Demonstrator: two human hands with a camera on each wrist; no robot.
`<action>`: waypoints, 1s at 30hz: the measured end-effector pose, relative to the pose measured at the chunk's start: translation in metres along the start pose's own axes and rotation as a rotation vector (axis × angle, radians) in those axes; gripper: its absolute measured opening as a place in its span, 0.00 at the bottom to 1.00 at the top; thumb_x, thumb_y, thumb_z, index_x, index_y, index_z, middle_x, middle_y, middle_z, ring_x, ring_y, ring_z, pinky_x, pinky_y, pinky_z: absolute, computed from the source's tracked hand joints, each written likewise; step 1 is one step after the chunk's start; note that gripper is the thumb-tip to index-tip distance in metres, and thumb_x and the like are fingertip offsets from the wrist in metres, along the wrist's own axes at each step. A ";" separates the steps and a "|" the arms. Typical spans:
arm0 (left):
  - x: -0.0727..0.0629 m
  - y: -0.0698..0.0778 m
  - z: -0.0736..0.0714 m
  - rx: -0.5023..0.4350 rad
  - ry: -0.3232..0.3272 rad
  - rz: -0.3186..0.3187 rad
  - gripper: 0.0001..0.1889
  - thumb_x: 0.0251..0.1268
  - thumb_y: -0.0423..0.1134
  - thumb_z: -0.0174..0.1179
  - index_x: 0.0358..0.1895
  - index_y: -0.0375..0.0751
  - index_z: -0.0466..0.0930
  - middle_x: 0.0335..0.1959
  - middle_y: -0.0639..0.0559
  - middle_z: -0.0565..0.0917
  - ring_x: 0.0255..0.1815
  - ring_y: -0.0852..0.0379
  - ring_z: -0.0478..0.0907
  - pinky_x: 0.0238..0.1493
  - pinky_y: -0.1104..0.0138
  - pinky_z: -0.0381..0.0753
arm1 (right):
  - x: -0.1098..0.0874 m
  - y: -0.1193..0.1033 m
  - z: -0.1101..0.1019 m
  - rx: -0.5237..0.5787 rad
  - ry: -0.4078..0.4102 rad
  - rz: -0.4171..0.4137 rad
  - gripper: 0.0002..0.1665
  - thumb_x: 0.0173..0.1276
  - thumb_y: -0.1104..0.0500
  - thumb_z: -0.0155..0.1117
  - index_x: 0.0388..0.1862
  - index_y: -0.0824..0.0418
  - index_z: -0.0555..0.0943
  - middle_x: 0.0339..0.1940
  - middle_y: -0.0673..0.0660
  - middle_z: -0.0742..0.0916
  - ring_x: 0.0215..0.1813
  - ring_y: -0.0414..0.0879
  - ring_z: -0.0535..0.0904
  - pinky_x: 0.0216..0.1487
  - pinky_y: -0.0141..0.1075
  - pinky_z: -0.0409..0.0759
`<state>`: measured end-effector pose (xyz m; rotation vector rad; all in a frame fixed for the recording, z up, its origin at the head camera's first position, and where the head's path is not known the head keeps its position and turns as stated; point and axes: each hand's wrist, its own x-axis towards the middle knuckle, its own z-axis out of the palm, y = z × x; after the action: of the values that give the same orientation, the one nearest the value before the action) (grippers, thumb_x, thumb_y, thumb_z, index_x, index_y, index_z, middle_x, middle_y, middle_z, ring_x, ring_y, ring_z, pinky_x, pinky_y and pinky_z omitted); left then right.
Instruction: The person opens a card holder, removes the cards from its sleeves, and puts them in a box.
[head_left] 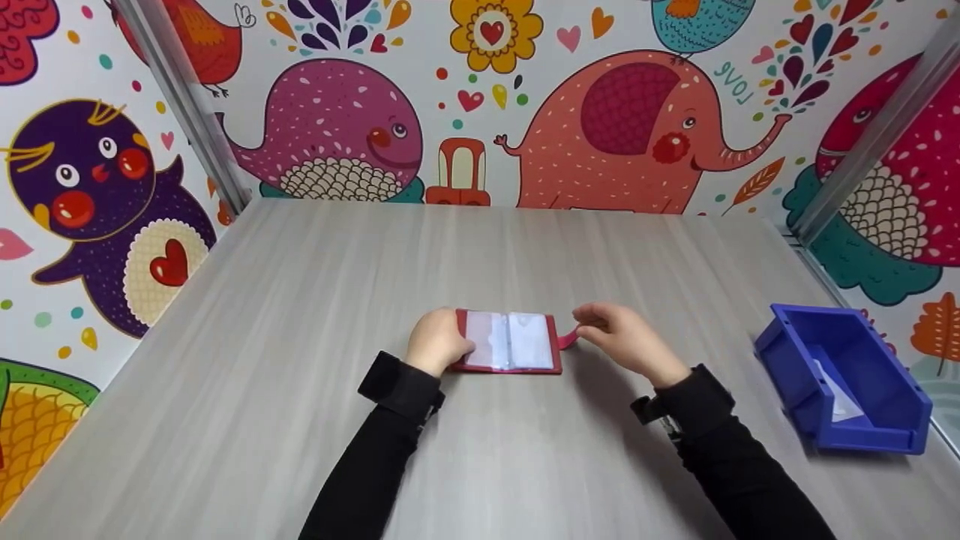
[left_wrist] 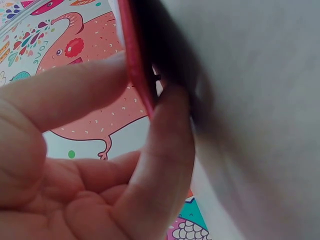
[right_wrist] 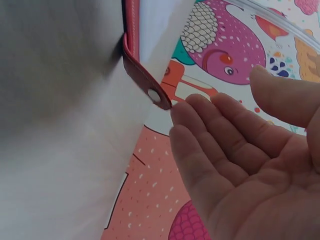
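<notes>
A red card holder (head_left: 531, 341) lies spread open in the middle of the table, clear and whitish sleeves facing up. Its left edge is pinched by my left hand (head_left: 436, 341), thumb on top; in the left wrist view a finger reaches under the red cover (left_wrist: 134, 55). From the right edge sticks out a short strap (right_wrist: 145, 82) with a round metal snap (right_wrist: 154, 95). My right hand (head_left: 626, 341) is beside this strap, fingers extended and thumb apart. In the right wrist view a fingertip is at the strap's end; whether it touches I cannot tell.
A blue plastic bin (head_left: 847, 382) with a white piece inside stands at the right edge of the table (head_left: 360, 262). Walls printed with cartoon animals (head_left: 615, 135) border the back and both sides, with metal posts at the corners.
</notes>
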<state>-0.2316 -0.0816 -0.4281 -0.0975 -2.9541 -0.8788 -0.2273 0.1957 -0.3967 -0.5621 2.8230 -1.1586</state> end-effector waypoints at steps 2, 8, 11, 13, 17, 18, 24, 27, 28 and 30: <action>0.000 0.000 0.000 0.000 -0.001 -0.004 0.13 0.44 0.33 0.70 0.34 0.29 0.82 0.35 0.40 0.85 0.38 0.42 0.81 0.47 0.54 0.79 | 0.003 0.000 0.005 -0.044 0.008 -0.035 0.17 0.69 0.68 0.61 0.54 0.76 0.79 0.51 0.69 0.84 0.53 0.61 0.80 0.58 0.53 0.76; 0.000 0.000 0.000 -0.001 -0.004 -0.009 0.12 0.44 0.32 0.70 0.33 0.30 0.82 0.33 0.40 0.85 0.37 0.42 0.81 0.45 0.55 0.79 | 0.008 -0.001 0.018 -0.217 0.061 -0.141 0.16 0.64 0.69 0.66 0.51 0.74 0.81 0.48 0.67 0.85 0.49 0.60 0.81 0.54 0.53 0.76; 0.000 0.000 0.000 0.004 -0.005 -0.010 0.12 0.44 0.33 0.70 0.32 0.30 0.82 0.33 0.41 0.85 0.37 0.43 0.81 0.45 0.55 0.79 | 0.011 -0.002 0.023 -0.235 0.052 -0.145 0.17 0.64 0.70 0.67 0.52 0.73 0.81 0.48 0.67 0.85 0.46 0.58 0.82 0.52 0.51 0.78; 0.000 0.001 0.000 0.008 -0.004 -0.008 0.11 0.44 0.33 0.70 0.32 0.30 0.82 0.33 0.41 0.85 0.37 0.43 0.81 0.45 0.55 0.79 | 0.013 -0.003 0.027 -0.249 0.042 -0.148 0.17 0.64 0.70 0.67 0.52 0.73 0.81 0.49 0.67 0.85 0.47 0.59 0.82 0.52 0.51 0.78; 0.000 0.001 0.001 0.008 -0.005 -0.005 0.11 0.44 0.33 0.70 0.32 0.30 0.82 0.33 0.41 0.85 0.37 0.43 0.81 0.45 0.55 0.79 | 0.017 -0.004 0.032 -0.289 0.030 -0.174 0.15 0.65 0.69 0.67 0.50 0.72 0.81 0.47 0.67 0.85 0.51 0.61 0.80 0.54 0.52 0.76; 0.001 0.000 0.001 0.007 -0.004 -0.005 0.11 0.44 0.32 0.70 0.32 0.30 0.82 0.33 0.41 0.85 0.37 0.43 0.81 0.45 0.55 0.79 | 0.018 -0.004 0.034 -0.301 0.031 -0.186 0.15 0.65 0.69 0.67 0.50 0.72 0.81 0.47 0.66 0.85 0.52 0.61 0.80 0.55 0.53 0.76; 0.001 0.000 0.001 0.012 -0.007 -0.001 0.11 0.44 0.32 0.70 0.32 0.30 0.82 0.33 0.41 0.85 0.37 0.43 0.81 0.45 0.55 0.79 | 0.025 -0.002 0.039 -0.339 0.036 -0.210 0.12 0.63 0.70 0.67 0.46 0.70 0.83 0.44 0.64 0.86 0.52 0.60 0.80 0.57 0.52 0.75; 0.001 0.000 0.001 0.015 -0.008 0.003 0.11 0.44 0.32 0.70 0.32 0.29 0.82 0.34 0.40 0.85 0.38 0.42 0.81 0.46 0.55 0.79 | 0.027 -0.002 0.042 -0.358 0.014 -0.191 0.13 0.63 0.69 0.67 0.47 0.69 0.83 0.46 0.63 0.86 0.53 0.60 0.80 0.57 0.51 0.75; 0.001 0.000 0.001 0.015 -0.008 0.004 0.12 0.44 0.32 0.70 0.33 0.29 0.82 0.34 0.40 0.85 0.38 0.42 0.81 0.46 0.55 0.79 | 0.028 -0.002 0.043 -0.367 0.006 -0.186 0.14 0.63 0.69 0.67 0.48 0.69 0.83 0.46 0.63 0.86 0.53 0.59 0.80 0.57 0.51 0.76; 0.001 0.000 0.001 0.011 -0.008 0.003 0.12 0.44 0.32 0.70 0.33 0.30 0.82 0.34 0.40 0.85 0.37 0.42 0.81 0.45 0.55 0.79 | 0.030 -0.002 0.045 -0.389 -0.009 -0.178 0.14 0.63 0.69 0.68 0.49 0.68 0.83 0.47 0.63 0.86 0.53 0.59 0.81 0.56 0.51 0.76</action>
<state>-0.2325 -0.0810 -0.4290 -0.1054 -2.9653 -0.8635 -0.2467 0.1534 -0.4247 -0.8500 3.0569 -0.6153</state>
